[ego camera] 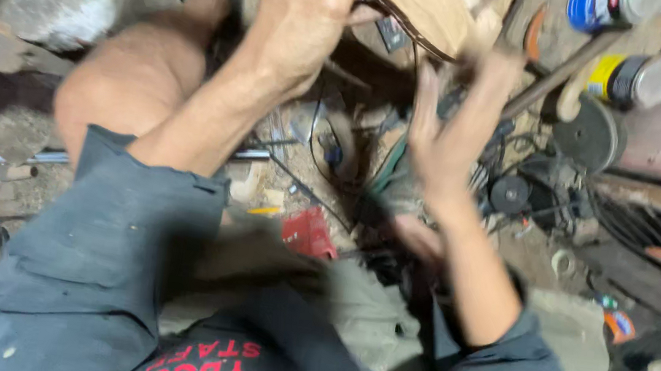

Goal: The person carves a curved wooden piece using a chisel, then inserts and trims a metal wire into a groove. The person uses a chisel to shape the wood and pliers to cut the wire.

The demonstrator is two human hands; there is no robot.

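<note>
We judge the work mid-course: the left hand (pixel 302 16) closes its fingers on the wooden piece (pixel 426 7) at the far centre, while the right hand (pixel 453 129), fingers spread wide, hovers just beside it, holding nothing. The wood looks pale, worn and blurred; its full shape we cannot tell.

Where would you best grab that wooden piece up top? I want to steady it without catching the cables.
Judging by the blurred view, grip the wooden piece at its lower right edge, coming from the right hand side. The left hand already covers its left end, dark cables hang below, and the right edge shows bare.
</note>
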